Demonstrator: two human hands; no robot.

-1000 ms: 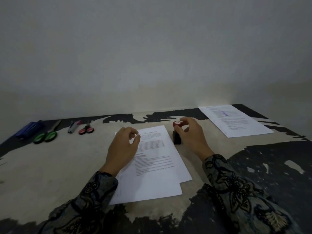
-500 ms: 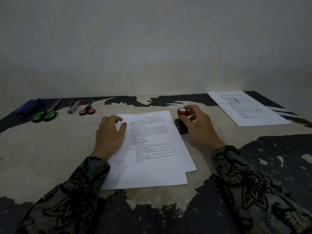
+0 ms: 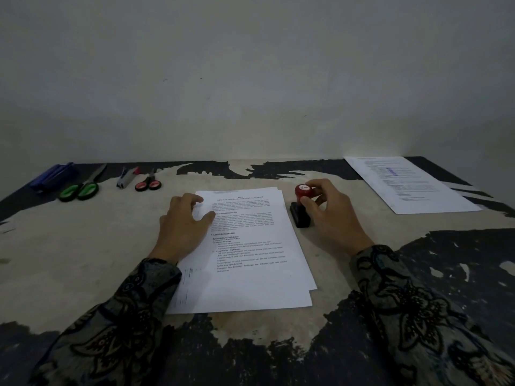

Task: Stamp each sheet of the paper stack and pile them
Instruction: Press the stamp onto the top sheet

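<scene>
Paper stack (image 3: 248, 254) mid-bench, sheets slightly fanned. Left hand (image 3: 182, 224) rests on its upper left edge, fingers loosely bent, pinning it. Right hand (image 3: 328, 215) pinches the stamp (image 3: 302, 203) by its red knob, just right of the stack. Sheets likely light, limp, slippery; lift by a corner. Finished pile (image 3: 409, 185) far right

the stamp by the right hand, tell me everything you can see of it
The stamp has a round, glossy red knob with a pale label on top and a dark, rectangular block base below. It looks like plastic. It stands on the worn table just right of the paper stack, near the stack's top corner, apparently not on the paper. The right hand grips the knob with thumb and curled fingers. Its printing face is hidden.
</scene>
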